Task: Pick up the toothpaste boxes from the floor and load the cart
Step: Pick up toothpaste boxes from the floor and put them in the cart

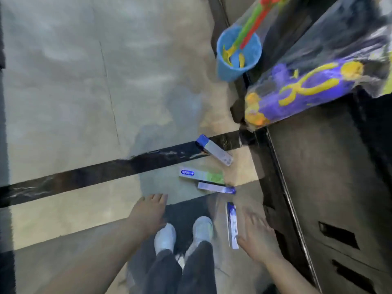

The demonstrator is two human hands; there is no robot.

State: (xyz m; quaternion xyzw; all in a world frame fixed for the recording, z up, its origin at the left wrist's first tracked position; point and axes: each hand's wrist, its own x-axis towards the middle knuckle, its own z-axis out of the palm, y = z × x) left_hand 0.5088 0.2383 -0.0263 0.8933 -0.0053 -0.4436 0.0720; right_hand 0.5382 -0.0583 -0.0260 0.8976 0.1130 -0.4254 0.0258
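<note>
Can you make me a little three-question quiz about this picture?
1. True or false: the left hand is holding a toothpaste box.
2. How many toothpaste boxes lie on the floor?
3. Which box is nearest the right hand? A) the box with the green end B) the upright-lying blue and white box C) the box across the black stripe

Key: 1 false, both hands are empty. 2 four, counting the small purple-ended box. 3 B.

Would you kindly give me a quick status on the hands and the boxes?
Left hand and right hand open, empty. Four toothpaste boxes on the floor; nearest box beside right hand. Nothing in the way.
</note>
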